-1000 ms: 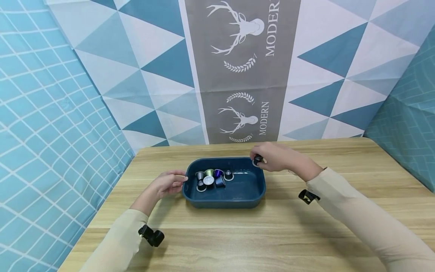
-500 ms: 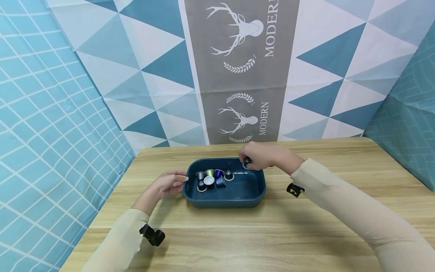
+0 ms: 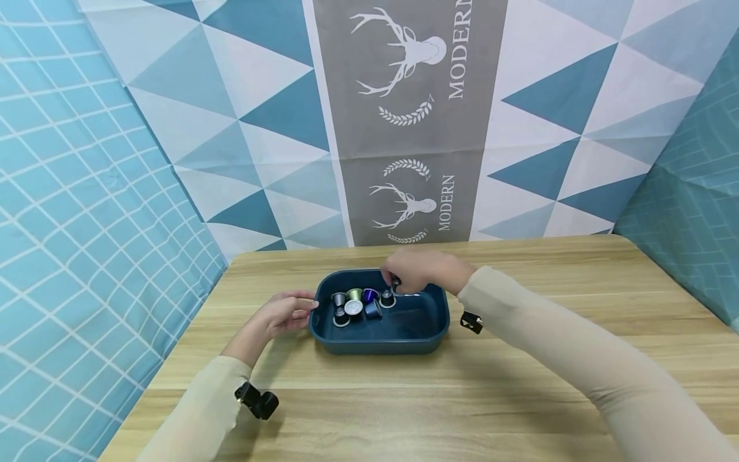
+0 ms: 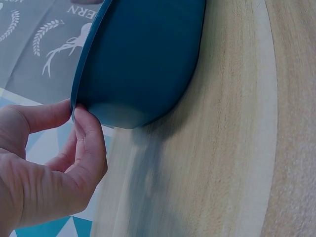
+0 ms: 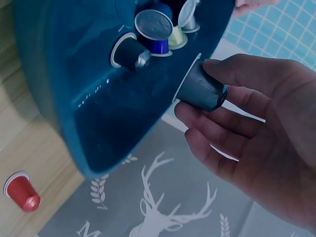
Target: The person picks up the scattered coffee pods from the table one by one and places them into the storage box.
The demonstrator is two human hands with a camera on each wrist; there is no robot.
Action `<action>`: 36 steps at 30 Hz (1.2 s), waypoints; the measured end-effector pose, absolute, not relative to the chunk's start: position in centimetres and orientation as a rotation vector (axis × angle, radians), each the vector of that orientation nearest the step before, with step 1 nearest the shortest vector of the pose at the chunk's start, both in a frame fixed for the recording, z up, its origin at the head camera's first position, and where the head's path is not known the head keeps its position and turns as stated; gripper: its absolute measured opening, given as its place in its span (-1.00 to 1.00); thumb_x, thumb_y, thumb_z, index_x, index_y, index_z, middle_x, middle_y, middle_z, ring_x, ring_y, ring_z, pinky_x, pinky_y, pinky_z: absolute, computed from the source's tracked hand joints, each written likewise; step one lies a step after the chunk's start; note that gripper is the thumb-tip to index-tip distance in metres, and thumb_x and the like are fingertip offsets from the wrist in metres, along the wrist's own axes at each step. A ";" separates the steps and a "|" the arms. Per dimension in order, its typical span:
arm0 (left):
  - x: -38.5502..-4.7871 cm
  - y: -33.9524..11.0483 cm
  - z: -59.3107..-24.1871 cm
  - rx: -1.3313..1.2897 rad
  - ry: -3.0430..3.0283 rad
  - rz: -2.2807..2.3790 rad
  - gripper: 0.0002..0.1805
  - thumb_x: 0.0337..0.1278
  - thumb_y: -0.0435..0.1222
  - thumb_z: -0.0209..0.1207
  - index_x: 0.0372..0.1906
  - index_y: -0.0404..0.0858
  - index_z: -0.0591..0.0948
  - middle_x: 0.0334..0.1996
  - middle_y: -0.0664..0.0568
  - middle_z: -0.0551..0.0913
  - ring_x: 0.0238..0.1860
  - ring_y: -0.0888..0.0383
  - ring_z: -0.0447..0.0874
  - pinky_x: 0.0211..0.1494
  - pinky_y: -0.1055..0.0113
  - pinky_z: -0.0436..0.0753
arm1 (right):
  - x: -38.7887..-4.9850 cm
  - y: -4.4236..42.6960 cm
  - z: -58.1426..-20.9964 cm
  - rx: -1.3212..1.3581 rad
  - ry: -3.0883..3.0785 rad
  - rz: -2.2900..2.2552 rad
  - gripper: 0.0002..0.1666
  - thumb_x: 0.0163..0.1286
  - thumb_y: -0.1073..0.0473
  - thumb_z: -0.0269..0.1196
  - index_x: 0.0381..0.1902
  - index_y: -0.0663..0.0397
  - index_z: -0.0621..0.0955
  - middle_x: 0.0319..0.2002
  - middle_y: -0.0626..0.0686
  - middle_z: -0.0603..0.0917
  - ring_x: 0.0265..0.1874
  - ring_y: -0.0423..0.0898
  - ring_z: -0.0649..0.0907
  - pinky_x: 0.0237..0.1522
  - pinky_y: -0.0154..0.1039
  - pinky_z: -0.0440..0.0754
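Note:
My right hand [image 3: 424,269] pinches a dark coffee capsule [image 5: 200,88] between thumb and fingers, above the back of a dark blue plastic bin [image 3: 381,348]. With thumb and index finger, my left hand [image 4: 59,163] grips the bin's rim at its left end. Several capsules lie inside, mostly toward the left: a silver one [image 3: 339,298], a green one [image 3: 355,294], a purple one [image 3: 369,295], a blue one [image 3: 373,309] on its side and one with its pale lid [image 3: 353,307] up. Two black capsules stand there, one [image 3: 387,299] near the middle, another [image 3: 341,317] at front left.
A red capsule [image 5: 22,191] lies on the wooden table outside the bin, seen only in the right wrist view. Behind the table hangs a patterned cloth [image 3: 404,128]. A blue checked cloth [image 3: 86,224] borders the left side. Bare wood [image 3: 369,410] stretches in front of the bin.
My right hand has moved left with the dark capsule, from the bin's back right corner to above its middle back. The left hand stays on the rim.

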State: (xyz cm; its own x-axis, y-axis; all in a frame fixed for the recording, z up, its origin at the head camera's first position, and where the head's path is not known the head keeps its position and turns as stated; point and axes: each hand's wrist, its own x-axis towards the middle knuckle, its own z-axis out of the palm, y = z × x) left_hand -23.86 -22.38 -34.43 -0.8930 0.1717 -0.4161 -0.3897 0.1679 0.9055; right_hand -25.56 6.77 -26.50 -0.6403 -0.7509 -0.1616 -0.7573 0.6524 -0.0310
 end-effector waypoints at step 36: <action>-23.8 -22.4 -34.5 -0.219 2.028 1.776 -0.48 0.26 -0.38 0.11 0.28 -0.38 0.30 -0.55 0.23 0.57 -0.58 0.42 0.50 -0.41 0.55 0.59 | -26.7 1.4 -29.0 -1.151 2.601 0.212 -0.56 0.20 0.36 0.27 -0.70 -0.04 0.31 -0.68 -0.14 0.22 -0.64 -0.23 0.23 -0.54 -0.39 0.17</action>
